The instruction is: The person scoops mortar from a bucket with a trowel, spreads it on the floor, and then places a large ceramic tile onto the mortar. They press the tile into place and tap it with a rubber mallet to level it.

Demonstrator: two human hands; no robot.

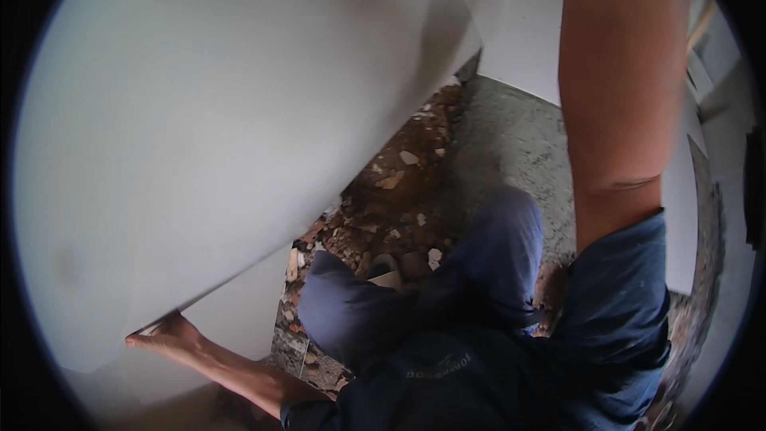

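Observation:
A large, smooth white board (199,128), looking like a plasterboard sheet, fills the left and upper part of the head view, tilted close in front of me. At its lower left edge, my left hand (166,335) grips the rim; part of the fingers is hidden there. My right arm is raised and runs up past the top of the picture beside the board. The right hand lies outside the view, so what it touches cannot be seen.
Brown rubble (399,183) with broken pale pieces covers the ground around my feet. A rough grey concrete strip (511,128) lies right of it. Other white panels stand beyond the strip (523,28), beneath my left arm (247,295) and at the right (682,223).

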